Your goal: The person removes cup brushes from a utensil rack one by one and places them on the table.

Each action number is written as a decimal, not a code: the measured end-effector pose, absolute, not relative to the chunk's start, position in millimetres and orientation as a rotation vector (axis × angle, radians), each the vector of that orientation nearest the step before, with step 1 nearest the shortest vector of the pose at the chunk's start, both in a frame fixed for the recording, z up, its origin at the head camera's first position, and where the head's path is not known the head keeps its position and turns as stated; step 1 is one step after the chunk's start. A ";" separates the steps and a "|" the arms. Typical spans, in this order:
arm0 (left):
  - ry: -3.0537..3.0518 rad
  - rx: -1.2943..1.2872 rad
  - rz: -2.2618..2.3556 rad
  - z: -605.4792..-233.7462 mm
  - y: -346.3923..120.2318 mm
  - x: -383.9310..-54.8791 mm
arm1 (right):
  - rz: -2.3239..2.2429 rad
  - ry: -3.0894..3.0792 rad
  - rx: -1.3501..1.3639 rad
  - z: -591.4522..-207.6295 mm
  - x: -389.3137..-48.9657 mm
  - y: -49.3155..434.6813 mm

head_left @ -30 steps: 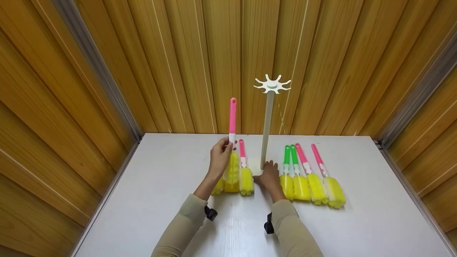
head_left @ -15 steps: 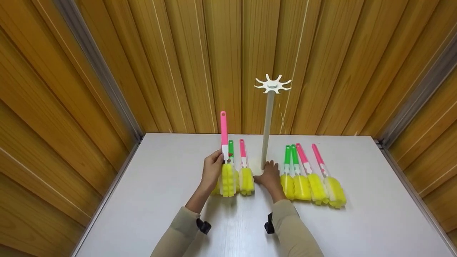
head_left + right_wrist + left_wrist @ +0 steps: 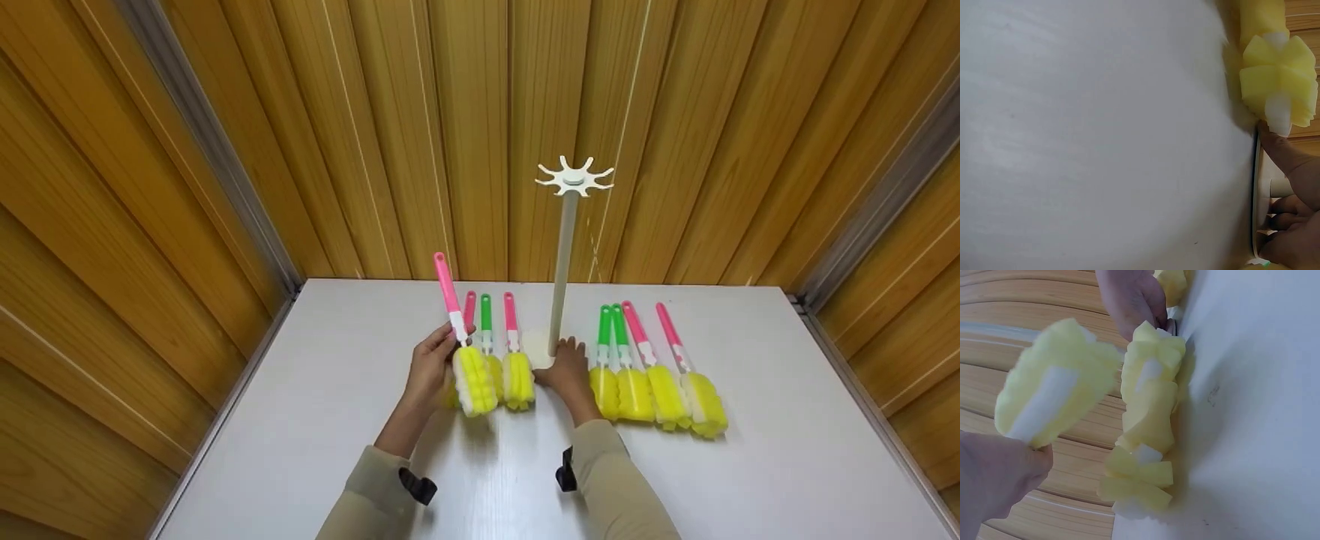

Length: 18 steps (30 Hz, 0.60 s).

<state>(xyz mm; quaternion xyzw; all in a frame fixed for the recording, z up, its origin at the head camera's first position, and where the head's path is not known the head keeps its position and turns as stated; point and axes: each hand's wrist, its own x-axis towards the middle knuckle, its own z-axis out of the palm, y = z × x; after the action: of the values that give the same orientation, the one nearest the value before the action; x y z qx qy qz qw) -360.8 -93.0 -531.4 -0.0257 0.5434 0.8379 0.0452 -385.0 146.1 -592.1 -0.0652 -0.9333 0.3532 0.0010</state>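
In the head view my left hand (image 3: 427, 369) grips a sponge bottle brush (image 3: 475, 381) by its pink-and-white handle. The brush is tilted, its yellow-and-white sponge head toward me, above other brushes. The left wrist view shows the same sponge (image 3: 1053, 385) raised over the tabletop, above my curled fingers. My right hand (image 3: 568, 373) rests on the base of a white stand, fingers spread beside its post (image 3: 565, 270). At the top is a hub with hooked arms (image 3: 574, 178). In the right wrist view the thumb (image 3: 1276, 145) presses the base edge near a sponge.
Left of the stand lie a pink-handled brush (image 3: 517, 381), a green-handled brush (image 3: 486, 319) and another pink-handled one (image 3: 469, 306), partly hidden. To the right several brushes (image 3: 634, 394) with green or pink handles lie side by side. Wood-patterned walls (image 3: 465, 135) enclose the white table (image 3: 322, 420).
My left hand has moved left and toward me, lowering the brush and tilting its handle leftward. Brushes behind it have come into view. My right hand stays at the stand's base.
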 end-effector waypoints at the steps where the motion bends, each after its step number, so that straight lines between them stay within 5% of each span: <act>1: 1.585 -0.097 2.592 -531.9 -94.3 -361.9 | 1.104 -2.936 -0.207 -592.0 -385.0 146.3; 18: 1.322 -0.230 2.701 -541.2 -108.0 -363.6 | 1.162 -2.950 -0.239 -593.0 -384.4 146.6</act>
<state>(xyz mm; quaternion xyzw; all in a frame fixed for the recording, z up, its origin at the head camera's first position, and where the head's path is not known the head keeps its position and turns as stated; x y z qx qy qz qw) -363.6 -108.0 -541.2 -0.0760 0.4374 0.8938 0.0629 -384.4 146.6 -593.0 -0.0752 -0.9276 0.3654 -0.0190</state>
